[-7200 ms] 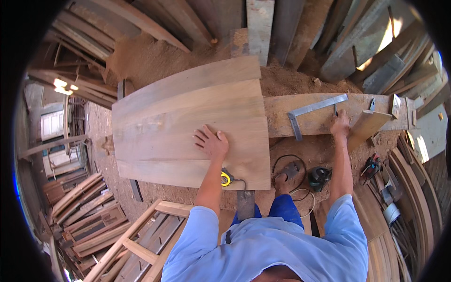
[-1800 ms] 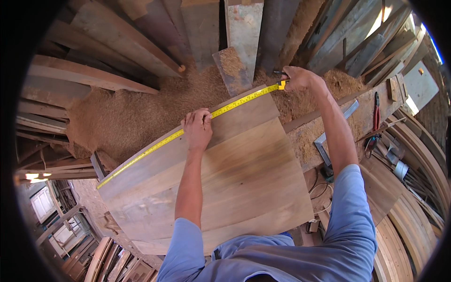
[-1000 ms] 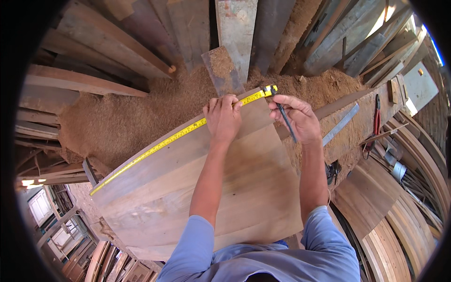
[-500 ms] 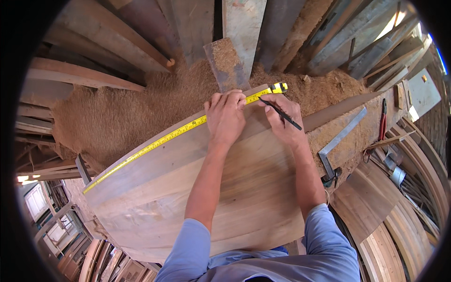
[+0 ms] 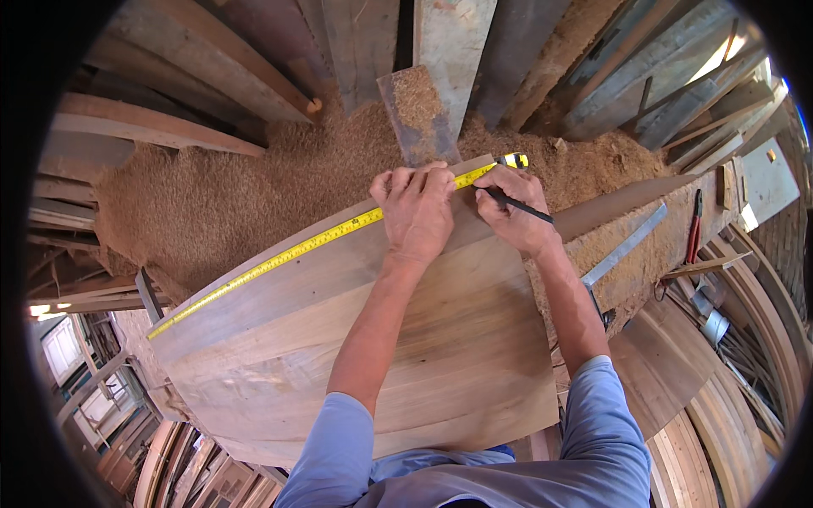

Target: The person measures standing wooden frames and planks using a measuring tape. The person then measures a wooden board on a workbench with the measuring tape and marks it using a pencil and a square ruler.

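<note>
The left hand [image 5: 417, 212] was curled over the tape [image 5: 354, 223] along the board's [image 5: 305, 330] far edge; the right hand [image 5: 517, 207], gripping a pen [image 5: 533, 212], had reached the far-right corner, suggesting marking.

We lose some yellow tape [image 5: 356, 222] behind the left hand [image 5: 417, 218], upper centre; markings too small; shirt [image 5: 508, 484] cropped, lower edge.

1 yellow tape measure [image 5: 356, 222] lies drawn out along the far edge of 1 brown wooden panel [image 5: 449, 330]; 1 slim black writing tool [image 5: 529, 209] slants nearby.
</note>
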Motion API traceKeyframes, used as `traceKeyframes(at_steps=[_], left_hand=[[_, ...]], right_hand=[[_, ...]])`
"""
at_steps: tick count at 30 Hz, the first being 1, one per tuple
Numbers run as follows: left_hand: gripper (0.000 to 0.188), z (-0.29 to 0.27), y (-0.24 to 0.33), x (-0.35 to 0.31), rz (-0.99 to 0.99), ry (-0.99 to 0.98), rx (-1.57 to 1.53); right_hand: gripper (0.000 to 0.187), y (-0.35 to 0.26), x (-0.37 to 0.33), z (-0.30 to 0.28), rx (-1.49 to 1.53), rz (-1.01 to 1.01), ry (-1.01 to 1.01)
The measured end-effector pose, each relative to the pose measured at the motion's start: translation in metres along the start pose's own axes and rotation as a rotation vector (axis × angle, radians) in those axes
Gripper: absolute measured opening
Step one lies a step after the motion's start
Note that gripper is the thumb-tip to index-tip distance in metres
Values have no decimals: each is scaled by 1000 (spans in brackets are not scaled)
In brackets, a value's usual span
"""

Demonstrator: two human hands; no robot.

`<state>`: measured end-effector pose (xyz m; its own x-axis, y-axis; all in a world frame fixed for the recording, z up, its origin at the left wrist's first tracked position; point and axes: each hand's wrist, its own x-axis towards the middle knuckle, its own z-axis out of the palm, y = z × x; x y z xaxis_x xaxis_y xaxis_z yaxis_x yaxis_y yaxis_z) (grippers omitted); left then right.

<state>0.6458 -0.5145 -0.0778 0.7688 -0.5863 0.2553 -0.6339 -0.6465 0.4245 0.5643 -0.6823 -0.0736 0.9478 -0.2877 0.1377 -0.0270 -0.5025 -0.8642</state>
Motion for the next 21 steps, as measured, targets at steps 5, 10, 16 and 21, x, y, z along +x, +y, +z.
traceKeyframes(at_steps=[5,10,16,21], left_hand=[[8,1,-1,0,17,16,-2],[13,2,-1,-1,44,21,-43],[14,3,-2,-1,33,-2,-71],[12,1,-1,0,29,-6,-65]], right_hand=[[12,-4,1,-1,54,31,-17],[12,0,1,-1,18,31,-28],[12,3,1,1,28,0,-13],[11,3,1,2,47,-4,4]])
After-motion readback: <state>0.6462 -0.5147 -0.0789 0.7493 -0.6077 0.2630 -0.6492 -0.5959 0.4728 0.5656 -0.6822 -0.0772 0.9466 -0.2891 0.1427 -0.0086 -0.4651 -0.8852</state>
